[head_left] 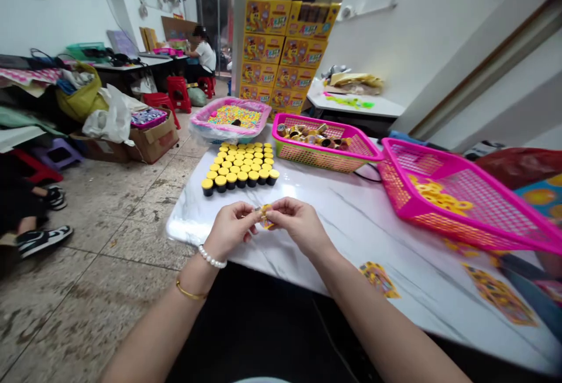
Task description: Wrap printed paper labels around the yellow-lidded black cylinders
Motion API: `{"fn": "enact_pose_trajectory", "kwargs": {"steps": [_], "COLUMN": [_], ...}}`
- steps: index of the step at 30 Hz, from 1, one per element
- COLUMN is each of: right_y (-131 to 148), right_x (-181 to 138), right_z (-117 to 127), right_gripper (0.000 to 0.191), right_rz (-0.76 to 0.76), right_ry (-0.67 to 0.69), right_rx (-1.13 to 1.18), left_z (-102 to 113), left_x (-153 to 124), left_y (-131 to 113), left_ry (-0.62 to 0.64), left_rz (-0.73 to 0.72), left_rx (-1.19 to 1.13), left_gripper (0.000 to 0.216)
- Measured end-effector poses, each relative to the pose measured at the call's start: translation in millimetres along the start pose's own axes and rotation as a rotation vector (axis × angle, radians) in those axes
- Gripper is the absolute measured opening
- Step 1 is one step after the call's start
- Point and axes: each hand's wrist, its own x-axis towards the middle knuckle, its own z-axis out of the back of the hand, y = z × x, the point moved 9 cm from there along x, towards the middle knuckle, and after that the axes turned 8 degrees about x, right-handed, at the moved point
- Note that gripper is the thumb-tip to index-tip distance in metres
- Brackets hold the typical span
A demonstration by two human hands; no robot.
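My left hand [235, 226] and my right hand [298, 223] meet above the near edge of the table. Both are closed, pinching a small yellow printed piece [267, 217], perhaps a label, between thumbs and fingers. Its exact kind is partly hidden by the fingertips. Just beyond the hands stand rows of small black jars with yellow lids [232, 167]. By my right forearm lies a stack of yellow printed labels [380, 279], and another stack [500, 294] is farther right.
Behind the jars sits a plastic-lined basin [199, 119] of colourful beads. A pink basket [327, 157] holds gold-wrapped jars; another pink basket [408, 210] holds yellow rings. Yellow boxes [263, 49] are stacked behind. A person [205, 58] sits far back.
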Motion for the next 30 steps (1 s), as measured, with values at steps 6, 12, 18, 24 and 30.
{"fn": "enact_pose_trajectory", "kwargs": {"steps": [6, 12, 18, 24, 30], "right_y": [2.4, -0.5, -3.4, -10.3, -13.8], "right_x": [9.8, 20.2, 16.0, 10.8, 2.3], "right_z": [-56.9, -91.7, -110.6, -113.7, -115.9], "right_gripper": [0.032, 0.037, 0.042, 0.036, 0.027], "right_rz": [-0.063, -0.013, 0.13, 0.213, 0.264], "right_ry": [0.197, 0.237, 0.271, 0.278, 0.337], "right_rx": [-0.034, 0.007, -0.06, -0.137, -0.195], "left_z": [60.5, 100.3, 101.6, 103.3, 92.0], "left_x": [-34.6, -82.7, -88.3, -84.0, -76.9], "left_y": [6.3, 1.8, 14.6, 19.8, 24.4], "left_ry": [-0.323, -0.611, -0.638, -0.651, -0.607], "left_rz": [-0.03, -0.121, -0.139, -0.132, -0.042], "left_rx": [-0.033, -0.117, -0.177, -0.142, -0.203], "left_gripper": [0.036, 0.04, 0.041, 0.033, 0.037]}}
